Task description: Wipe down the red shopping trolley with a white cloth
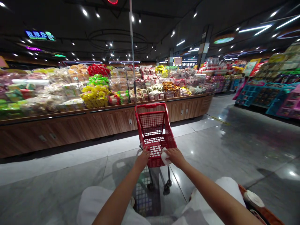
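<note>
A small red shopping cart stands in front of me, its plastic mesh basket showing no goods inside. My left hand is closed over the left side of the basket's near rim. At the right side of that rim, my right hand pinches a crumpled white cloth or tissue that hangs against the red plastic. The undersides of both hands are hidden. A thin upright pole rises at the cart's far left corner.
Beyond the cart runs a long wood-panelled display counter heaped with packaged foods, including yellow bags. Blue and pink racks stand at the right. Grey shiny floor extends between them. A brown basket-like thing is at lower right.
</note>
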Motion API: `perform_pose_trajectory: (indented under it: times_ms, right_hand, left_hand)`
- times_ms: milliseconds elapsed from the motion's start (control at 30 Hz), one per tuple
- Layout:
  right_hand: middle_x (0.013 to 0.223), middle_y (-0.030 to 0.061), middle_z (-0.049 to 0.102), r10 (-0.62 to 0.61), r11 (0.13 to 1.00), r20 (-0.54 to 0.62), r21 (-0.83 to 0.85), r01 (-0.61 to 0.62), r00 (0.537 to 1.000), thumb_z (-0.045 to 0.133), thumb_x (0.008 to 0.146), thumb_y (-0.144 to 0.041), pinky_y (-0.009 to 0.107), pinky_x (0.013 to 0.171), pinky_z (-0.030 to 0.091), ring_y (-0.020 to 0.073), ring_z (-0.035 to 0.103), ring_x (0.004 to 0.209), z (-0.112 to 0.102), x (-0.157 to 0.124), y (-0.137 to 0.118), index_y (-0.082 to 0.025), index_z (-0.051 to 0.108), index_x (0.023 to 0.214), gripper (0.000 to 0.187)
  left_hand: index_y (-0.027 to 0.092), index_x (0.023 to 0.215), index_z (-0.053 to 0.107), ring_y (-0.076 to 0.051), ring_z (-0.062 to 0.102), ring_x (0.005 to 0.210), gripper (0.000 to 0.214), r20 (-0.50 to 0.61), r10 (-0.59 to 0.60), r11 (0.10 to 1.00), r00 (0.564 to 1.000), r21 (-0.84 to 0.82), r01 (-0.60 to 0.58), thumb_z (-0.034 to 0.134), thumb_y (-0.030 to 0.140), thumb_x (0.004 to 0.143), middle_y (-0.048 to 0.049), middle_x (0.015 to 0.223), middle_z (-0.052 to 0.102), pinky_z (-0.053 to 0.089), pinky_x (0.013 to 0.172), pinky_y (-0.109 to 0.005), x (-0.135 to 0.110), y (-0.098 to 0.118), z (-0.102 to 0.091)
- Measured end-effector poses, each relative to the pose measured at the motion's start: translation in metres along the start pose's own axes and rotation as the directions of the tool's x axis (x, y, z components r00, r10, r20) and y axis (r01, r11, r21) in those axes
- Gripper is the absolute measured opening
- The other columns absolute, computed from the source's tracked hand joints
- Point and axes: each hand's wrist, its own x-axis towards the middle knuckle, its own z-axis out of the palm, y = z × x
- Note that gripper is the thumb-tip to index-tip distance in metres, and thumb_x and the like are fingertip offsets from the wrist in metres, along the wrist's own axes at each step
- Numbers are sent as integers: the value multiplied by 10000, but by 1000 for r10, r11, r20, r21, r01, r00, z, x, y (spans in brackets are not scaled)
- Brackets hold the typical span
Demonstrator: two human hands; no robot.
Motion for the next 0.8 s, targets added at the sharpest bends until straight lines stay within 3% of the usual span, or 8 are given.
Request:
perform_pose_trajectory:
  times_ms: [100,333,433,500,567,633,733,800]
  right_hand:
    - [1143,97,635,56,998,-58,10,-56,997,591,885,-247,384,963,375,249,554,1063,3,-5,-1,-211,539,1285,405]
    - [1217,146,612,40,991,-51,132,-33,998,565,880,-235,412,989,384,255,554,1108,23,30,-80,-160,383,1424,579]
    - [1416,155,483,24,975,-6,220,-23,1000,618,817,-293,495,1068,301,284,428,1302,0,27,-75,-187,325,1463,717]
    - [1530,129,340,99,970,-110,232,-71,989,645,778,-327,579,1098,197,326,248,1418,-29,21,-59,-237,479,1361,613]
    - [1579,62,248,148,978,-332,188,-88,932,647,771,-319,629,1108,73,353,93,1458,-64,16,-42,-254,670,1060,297]
    - [1584,-17,233,77,996,-553,73,-43,830,637,773,-283,642,1097,-80,349,-8,1466,-98,13,-29,-236,681,749,68]
    - [1565,-71,271,-82,994,-730,-112,-1,678,635,755,-239,624,1056,-218,315,-84,1466,-140,18,-20,-217,600,573,187]
    - [1560,-73,282,-132,986,-770,-168,0,625,638,749,-226,620,1048,-240,300,-106,1465,-159,23,-18,-210,574,554,206]
  left_hand:
    - [157,1127,632,-258,198,1463,320,-14,-47,999,999,9,47,460,103,862,-119,1298,615,305,1178,-445,0,10,2]
    - [148,1280,520,-250,353,1387,549,-111,-119,992,987,-52,114,468,89,737,-101,1336,568,282,1176,-439,-11,16,-7]
    - [160,1375,417,-231,387,1357,586,-261,-207,977,943,-105,185,441,154,790,-101,1420,484,317,1146,-426,-9,24,-15]
    - [185,1335,468,-248,411,1337,482,-243,-181,983,953,-59,172,450,247,858,-92,1401,508,283,1153,-457,-2,35,-15]
    - [205,1247,552,-283,494,1252,421,-97,-127,991,987,30,131,523,389,869,-89,1299,596,280,1134,-497,4,46,-10]
    - [209,1206,582,-299,562,1147,472,24,-118,987,993,114,114,611,482,822,-91,1191,657,328,1080,-497,8,54,-4]
    - [208,1198,582,-290,583,1088,504,43,-145,974,988,185,135,664,491,790,-92,1138,672,393,996,-435,10,57,4]
    - [200,1170,594,-281,590,1070,466,21,-153,971,988,190,146,658,477,801,-93,1113,675,408,970,-411,10,56,6]
